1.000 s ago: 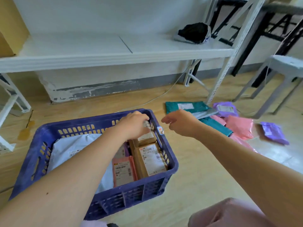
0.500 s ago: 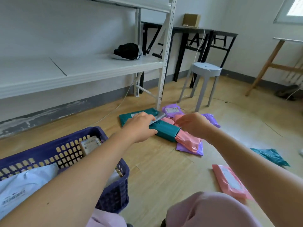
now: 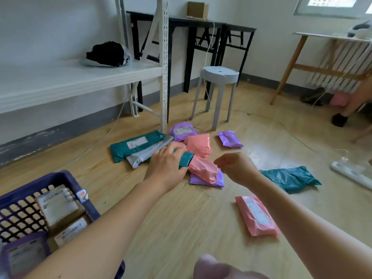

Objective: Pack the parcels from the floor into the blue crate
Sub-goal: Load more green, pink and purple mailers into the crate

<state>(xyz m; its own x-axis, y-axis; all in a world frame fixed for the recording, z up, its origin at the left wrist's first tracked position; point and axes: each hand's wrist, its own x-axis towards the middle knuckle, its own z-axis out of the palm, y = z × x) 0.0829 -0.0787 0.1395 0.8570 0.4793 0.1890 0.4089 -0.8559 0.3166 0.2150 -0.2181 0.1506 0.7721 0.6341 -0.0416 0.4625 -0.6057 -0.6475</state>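
Parcel pick-up from the floor pile, with the dial centred on the person. The left hand (image 3: 167, 165) reaches to 12 o'clock and clamps its curled fingers over a teal parcel (image 3: 186, 160), most of which is hidden beneath the hand. A grey mailer (image 3: 148, 152) lies at this parcel's 9 o'clock, and a pink parcel (image 3: 203, 169) touches it at 3 o'clock. The right hand (image 3: 236, 168) hovers just beside the pink parcel, its fingers loosely curled and holding nothing; whether a fingertip touches the film cannot be told. The blue crate (image 3: 60, 176) stands at 10 o'clock, near the left forearm, and already holds labelled cardboard boxes (image 3: 58, 206). Other parcels wait on the floor: a large teal mailer (image 3: 136, 143) at 11 o'clock, a labelled pink parcel (image 3: 255, 215) at 1 o'clock and a crumpled teal bag (image 3: 289, 178) at 2 o'clock.

The step in hand appears to be lifting the teal parcel clear. The film looks slippery, so a grip across the full width with the thumb underneath should hold best. The free hand can press the pink parcel down so the pile does not drag along. The parcel is best carried low to 10 o'clock and laid flat beside the boxes.
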